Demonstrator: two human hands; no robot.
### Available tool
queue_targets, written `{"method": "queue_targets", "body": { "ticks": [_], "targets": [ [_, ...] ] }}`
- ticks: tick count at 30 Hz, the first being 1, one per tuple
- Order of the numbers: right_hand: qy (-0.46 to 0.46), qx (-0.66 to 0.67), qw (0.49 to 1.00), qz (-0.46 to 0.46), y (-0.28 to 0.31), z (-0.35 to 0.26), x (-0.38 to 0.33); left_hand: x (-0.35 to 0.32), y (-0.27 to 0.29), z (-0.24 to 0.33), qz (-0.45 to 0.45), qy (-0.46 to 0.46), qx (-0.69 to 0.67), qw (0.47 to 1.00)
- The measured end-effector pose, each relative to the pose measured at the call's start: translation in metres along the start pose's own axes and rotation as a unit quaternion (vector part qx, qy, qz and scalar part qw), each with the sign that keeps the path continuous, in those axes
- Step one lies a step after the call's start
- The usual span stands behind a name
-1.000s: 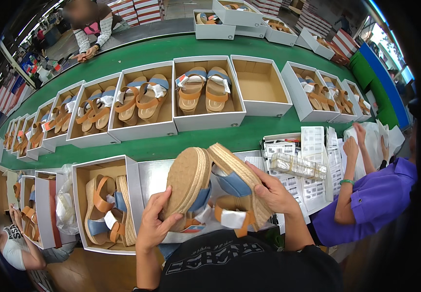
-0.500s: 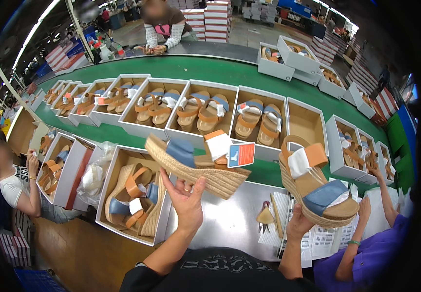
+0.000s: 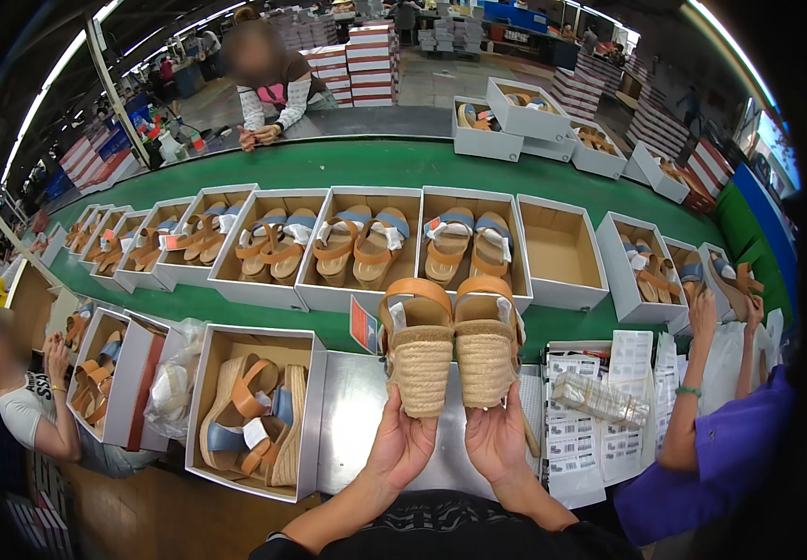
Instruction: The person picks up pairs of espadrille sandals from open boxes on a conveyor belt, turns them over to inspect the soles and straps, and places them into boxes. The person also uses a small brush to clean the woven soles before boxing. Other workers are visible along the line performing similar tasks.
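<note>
Side by side in front of me are two wedge sandals with their woven rope heels facing me and tan straps on top. My left hand [image 3: 403, 446] is closed under the heel of the left sandal [image 3: 421, 373], from which an orange-and-blue tag [image 3: 363, 325] hangs. My right hand [image 3: 496, 439] grips the heel of the right sandal [image 3: 486, 369]. The two sandals stand level and nearly touch. Below them is a shiny metal tabletop [image 3: 352, 411]. To the left of my hands an open white box [image 3: 314, 420] holds another pair of blue and tan wedges.
A row of open sandal boxes lines the green surface [image 3: 366, 170]; one box [image 3: 560, 245] has no sandals. Label sheets [image 3: 576, 457] lie at right beside a co-worker's purple sleeve [image 3: 725, 448], whose hands handle a sandal. Another person [image 3: 25, 392] sits left; a third leans across opposite.
Both sandals came together in front of me and turned so their heels face me. At right, the co-worker's hand has lifted a sandal. The view has shifted slightly.
</note>
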State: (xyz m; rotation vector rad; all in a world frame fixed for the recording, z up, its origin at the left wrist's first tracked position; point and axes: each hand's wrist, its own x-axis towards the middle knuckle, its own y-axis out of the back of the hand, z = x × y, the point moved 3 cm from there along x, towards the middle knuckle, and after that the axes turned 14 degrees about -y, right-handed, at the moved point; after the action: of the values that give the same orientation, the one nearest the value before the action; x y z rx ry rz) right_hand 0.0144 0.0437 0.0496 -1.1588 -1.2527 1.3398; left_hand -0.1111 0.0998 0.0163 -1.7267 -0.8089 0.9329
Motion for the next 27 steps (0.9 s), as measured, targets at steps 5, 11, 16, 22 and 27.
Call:
{"method": "queue_targets", "body": {
  "ticks": [5,11,16,22,27],
  "targets": [
    [-0.009,-0.002,0.999,0.04,0.012,-0.004,-0.001,-0.001,0.002,0.004,0.004,-0.037,0.044,0.998],
    [-0.028,0.0,0.999,0.021,0.018,0.001,0.0,-0.002,0.003,0.006,-0.008,-0.001,-0.013,1.0],
    [-0.119,0.04,0.991,-0.046,0.009,-0.001,-0.013,-0.021,0.002,0.018,-0.063,-0.002,0.202,0.977],
    [-0.261,-0.059,0.963,0.023,0.013,0.002,-0.021,-0.018,-0.018,0.032,-0.135,0.186,0.17,0.958],
    [-0.283,0.002,0.957,-0.062,0.021,0.011,-0.013,-0.03,-0.002,0.026,-0.111,0.182,0.01,0.977]
  ]
}}
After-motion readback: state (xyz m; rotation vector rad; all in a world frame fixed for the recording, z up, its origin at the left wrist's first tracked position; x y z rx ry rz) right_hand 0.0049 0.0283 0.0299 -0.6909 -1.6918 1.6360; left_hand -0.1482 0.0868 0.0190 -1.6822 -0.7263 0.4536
